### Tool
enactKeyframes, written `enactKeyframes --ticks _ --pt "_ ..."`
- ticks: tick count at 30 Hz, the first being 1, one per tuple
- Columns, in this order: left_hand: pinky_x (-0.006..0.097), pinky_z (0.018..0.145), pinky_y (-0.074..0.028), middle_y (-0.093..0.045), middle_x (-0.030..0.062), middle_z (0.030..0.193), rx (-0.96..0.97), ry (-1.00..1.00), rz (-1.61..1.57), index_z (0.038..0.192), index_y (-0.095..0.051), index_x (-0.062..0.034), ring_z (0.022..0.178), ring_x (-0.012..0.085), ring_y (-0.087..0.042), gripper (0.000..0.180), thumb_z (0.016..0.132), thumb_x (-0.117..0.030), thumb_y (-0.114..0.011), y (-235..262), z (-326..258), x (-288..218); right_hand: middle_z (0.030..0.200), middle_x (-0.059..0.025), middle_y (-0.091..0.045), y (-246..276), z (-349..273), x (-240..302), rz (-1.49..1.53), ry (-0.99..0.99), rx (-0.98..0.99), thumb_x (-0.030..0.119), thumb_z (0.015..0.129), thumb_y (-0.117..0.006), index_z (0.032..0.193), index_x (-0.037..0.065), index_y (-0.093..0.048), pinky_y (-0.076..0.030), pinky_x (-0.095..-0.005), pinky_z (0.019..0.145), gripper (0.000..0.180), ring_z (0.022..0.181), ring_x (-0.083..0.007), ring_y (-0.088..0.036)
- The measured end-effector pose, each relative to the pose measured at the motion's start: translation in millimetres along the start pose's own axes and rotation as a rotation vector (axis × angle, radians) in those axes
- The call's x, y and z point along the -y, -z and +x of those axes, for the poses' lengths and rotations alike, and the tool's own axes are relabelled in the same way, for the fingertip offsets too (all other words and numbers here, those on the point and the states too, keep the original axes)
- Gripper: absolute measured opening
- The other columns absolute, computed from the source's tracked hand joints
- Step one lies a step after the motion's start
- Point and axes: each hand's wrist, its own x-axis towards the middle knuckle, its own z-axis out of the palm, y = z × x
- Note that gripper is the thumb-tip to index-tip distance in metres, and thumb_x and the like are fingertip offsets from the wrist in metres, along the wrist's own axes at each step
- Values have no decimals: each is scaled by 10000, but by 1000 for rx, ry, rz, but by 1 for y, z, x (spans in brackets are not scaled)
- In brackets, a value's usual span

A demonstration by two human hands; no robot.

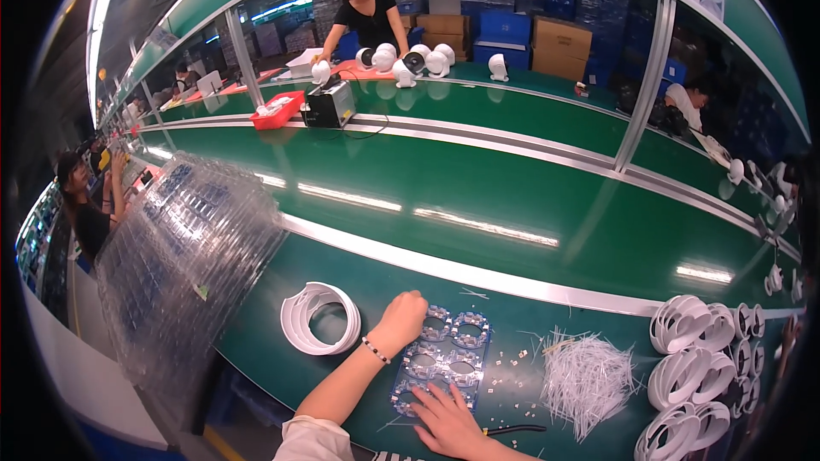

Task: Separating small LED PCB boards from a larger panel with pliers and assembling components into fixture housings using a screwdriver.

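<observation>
A blue panel of joined ring-shaped circuit boards [444, 350] lies on the green bench in front of me. My left hand [403, 318] is closed at the panel's upper left corner; its fingertips are hidden, so what they hold cannot be made out. Spread over the panel's near end is my right hand [448, 423], fingers apart and resting on the boards. Beside the right wrist lies a thin, dark, curved tool [517, 428]. Small pale pieces [504, 380] are scattered right of the panel.
White nested rings [320, 318] stand left of my left hand. A heap of thin white strips [589, 380] lies to the right, before stacked white rings [679, 376]. Clear plastic trays [188, 248] tower at left. Across the conveyor, a person [371, 21] handles white rounded devices [406, 68].
</observation>
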Motion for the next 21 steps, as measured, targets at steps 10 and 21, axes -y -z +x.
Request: enactKeyframes --ticks 10,21 --pt "412 659 -499 -555 211 898 60 -3 71 693 -585 56 722 377 -584 65 640 61 -548 11 -4 -13 1292 -105 -391 -1 -2 1 -13 2 -15 236 751 -597 1066 44 -532 -247 -525 979 374 1183 -305 -364" --pt "387 594 -499 -575 143 1038 -173 -34 -97 764 -572 -8 711 334 -601 68 741 -71 -584 20 -9 -31 1290 -115 -390 -3 1 -3 -21 -8 -1 236 741 -601 1057 48 -532 -243 -518 977 374 1175 -307 -367"
